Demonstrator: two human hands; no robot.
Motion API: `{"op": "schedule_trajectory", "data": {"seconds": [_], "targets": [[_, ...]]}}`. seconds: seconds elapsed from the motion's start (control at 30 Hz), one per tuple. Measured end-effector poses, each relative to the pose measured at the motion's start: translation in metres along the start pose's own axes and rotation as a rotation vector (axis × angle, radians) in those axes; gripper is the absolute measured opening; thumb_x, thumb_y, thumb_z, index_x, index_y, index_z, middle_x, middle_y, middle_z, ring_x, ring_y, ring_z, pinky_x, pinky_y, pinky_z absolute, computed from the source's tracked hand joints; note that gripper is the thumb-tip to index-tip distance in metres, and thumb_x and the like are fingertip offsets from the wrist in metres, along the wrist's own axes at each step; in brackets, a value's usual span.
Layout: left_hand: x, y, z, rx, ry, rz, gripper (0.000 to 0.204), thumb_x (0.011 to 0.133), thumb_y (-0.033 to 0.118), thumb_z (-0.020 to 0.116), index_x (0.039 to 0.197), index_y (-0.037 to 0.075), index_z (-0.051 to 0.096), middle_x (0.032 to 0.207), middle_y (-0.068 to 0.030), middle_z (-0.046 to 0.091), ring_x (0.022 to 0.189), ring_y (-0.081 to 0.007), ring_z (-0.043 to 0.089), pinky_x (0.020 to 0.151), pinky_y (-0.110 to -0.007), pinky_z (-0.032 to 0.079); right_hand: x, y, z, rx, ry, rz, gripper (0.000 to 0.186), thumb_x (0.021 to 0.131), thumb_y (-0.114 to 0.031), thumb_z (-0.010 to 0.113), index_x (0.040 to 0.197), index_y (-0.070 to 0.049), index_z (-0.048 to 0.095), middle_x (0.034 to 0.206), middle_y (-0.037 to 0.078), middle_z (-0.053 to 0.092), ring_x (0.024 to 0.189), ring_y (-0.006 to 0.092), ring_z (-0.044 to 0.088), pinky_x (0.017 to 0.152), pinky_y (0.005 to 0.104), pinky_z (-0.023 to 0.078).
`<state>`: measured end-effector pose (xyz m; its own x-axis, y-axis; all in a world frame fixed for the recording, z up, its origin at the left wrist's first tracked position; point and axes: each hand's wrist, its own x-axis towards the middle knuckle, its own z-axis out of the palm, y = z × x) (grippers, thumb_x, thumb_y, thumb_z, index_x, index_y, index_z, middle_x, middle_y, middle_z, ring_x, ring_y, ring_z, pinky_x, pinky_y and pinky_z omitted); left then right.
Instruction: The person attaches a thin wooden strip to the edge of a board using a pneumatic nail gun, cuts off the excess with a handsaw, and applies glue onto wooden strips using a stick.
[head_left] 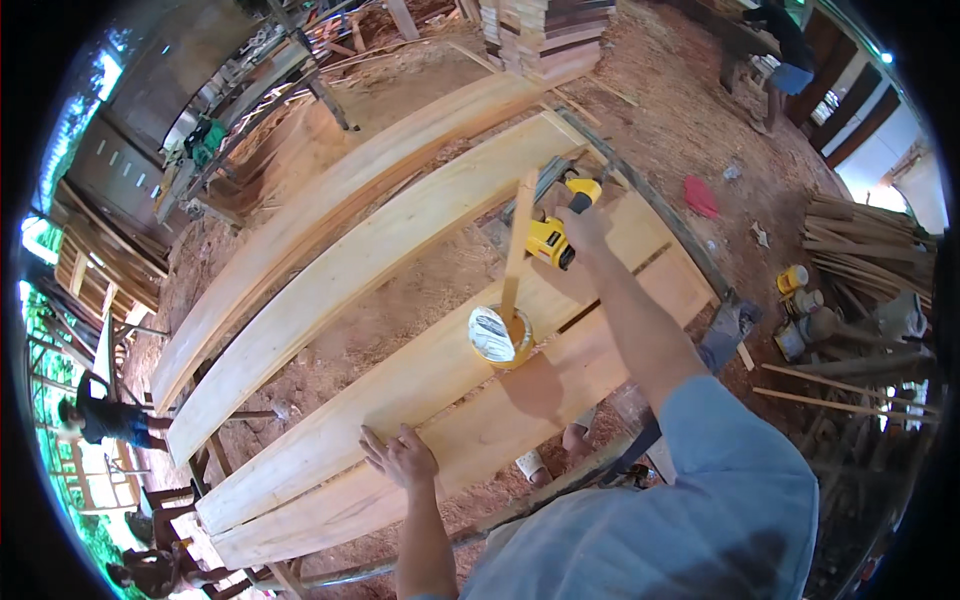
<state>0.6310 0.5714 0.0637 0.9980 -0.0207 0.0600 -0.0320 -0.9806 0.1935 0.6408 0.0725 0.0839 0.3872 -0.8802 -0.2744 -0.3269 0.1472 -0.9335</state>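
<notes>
My right hand [588,225] is wrapped round the black grip of a yellow power tool [547,243]; its exact kind is hard to make out. The tool is over the far end of the wide wooden boards [430,375]. Spread out on the nearer boards, my left hand [402,457] lies with its fingers apart. Between my hands stands a yellow tub [522,347] with a crumpled silvery cover [490,333] at its rim. A flat wooden stick [518,245] leans up out of the tub.
Two more long boards [370,235] lie beyond. A metal frame edge [680,240] runs along the right. Stacked lumber [545,40] rises at the back. Thin wood strips [860,240] and containers [792,280] sit right. Other people [100,410] are at the left and far right.
</notes>
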Motion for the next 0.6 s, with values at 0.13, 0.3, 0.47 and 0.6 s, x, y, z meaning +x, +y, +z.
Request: {"op": "schedule_trajectory", "data": {"seconds": [0.13,0.3,0.47,0.6], "targets": [[0.000,-0.008,-0.009,0.048,-0.055,-0.034,0.060,0.100,0.043,0.042,0.116,-0.009,0.067,0.160,-0.0151,0.027,0.148,-0.0367,0.020,0.121,-0.049,0.016,-0.053,-0.030,0.061,0.592,-0.074,0.157,0.029,0.084,-0.023,0.068,0.097,0.003,0.062,0.089,0.010,0.066,0.074,0.0194,0.065,0.060,0.0355,0.052],[0.002,-0.011,0.006,-0.020,0.044,0.040,0.059,0.099,0.043,0.046,0.098,-0.011,0.071,0.160,-0.0163,0.027,0.148,-0.0402,0.019,0.120,-0.052,0.016,-0.005,0.012,0.119,0.237,0.111,-0.062,0.052,0.089,-0.030,0.066,0.124,0.006,0.052,0.107,0.017,0.064,0.098,0.0282,0.063,0.088,0.0391,0.050],[0.002,-0.008,0.012,0.002,0.036,0.061,0.058,0.099,0.042,0.047,0.096,-0.011,0.071,0.159,-0.0172,0.029,0.148,-0.0407,0.020,0.120,-0.053,0.016,0.024,0.045,0.154,0.168,0.513,-0.574,0.030,0.089,-0.025,0.065,0.106,-0.001,0.055,0.086,0.012,0.064,0.075,0.0329,0.063,0.070,0.0415,0.051],[0.001,0.002,0.003,-0.008,-0.023,0.033,0.059,0.099,0.043,0.047,0.099,-0.010,0.071,0.160,-0.0172,0.027,0.149,-0.0398,0.018,0.120,-0.053,0.016,0.033,0.050,0.127,-0.038,0.300,-0.402,0.030,0.090,-0.027,0.064,0.100,0.000,0.058,0.081,0.015,0.065,0.080,0.0323,0.066,0.069,0.0427,0.051]]}}
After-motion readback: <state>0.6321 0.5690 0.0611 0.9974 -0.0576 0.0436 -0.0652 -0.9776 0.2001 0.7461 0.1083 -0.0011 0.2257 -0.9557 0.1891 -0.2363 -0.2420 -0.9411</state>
